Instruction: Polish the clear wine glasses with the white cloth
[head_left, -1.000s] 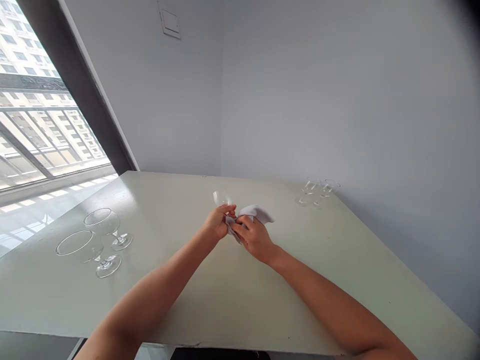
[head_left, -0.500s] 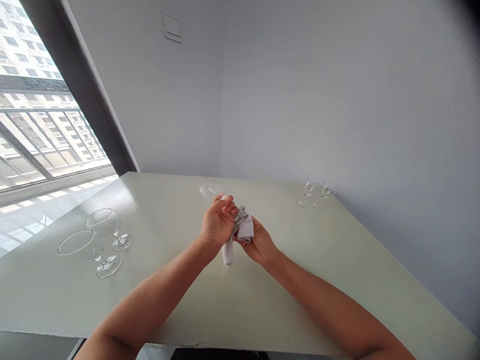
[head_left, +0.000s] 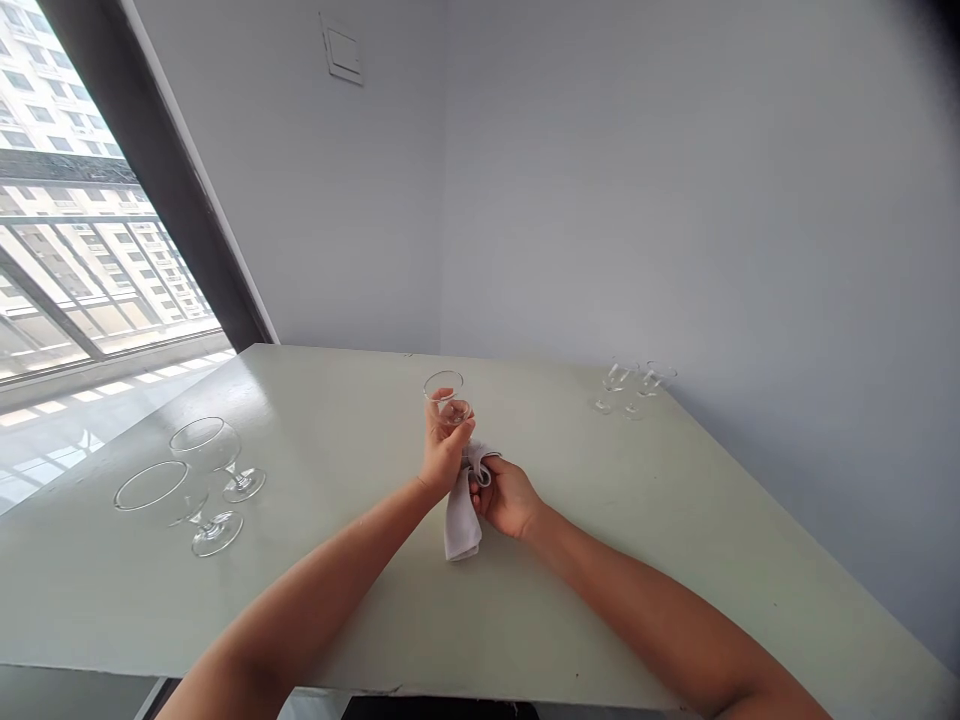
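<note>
My left hand (head_left: 445,440) is closed around the bowl of a clear stemmed glass (head_left: 444,382), whose rim points up and away from me. Just below and to the right, my right hand (head_left: 510,498) grips a pale grey-white cloth (head_left: 463,525). The cloth is bunched about the lower end of the glass, where the stem and foot are mostly covered, and one end hangs down over the table. Both hands are close together above the middle of the table.
Two larger stemmed glasses, a near one (head_left: 217,534) and a farther one (head_left: 244,485), stand on the pale table (head_left: 360,620) at left. Two smaller stemmed glasses, one (head_left: 613,380) beside another (head_left: 654,382), stand near the far right edge. Grey walls (head_left: 637,180) rise behind.
The glass has swung from leaning left to more upright, its rim now facing up. My left hand has turned around its bowl. The cloth's loose end hangs lower.
</note>
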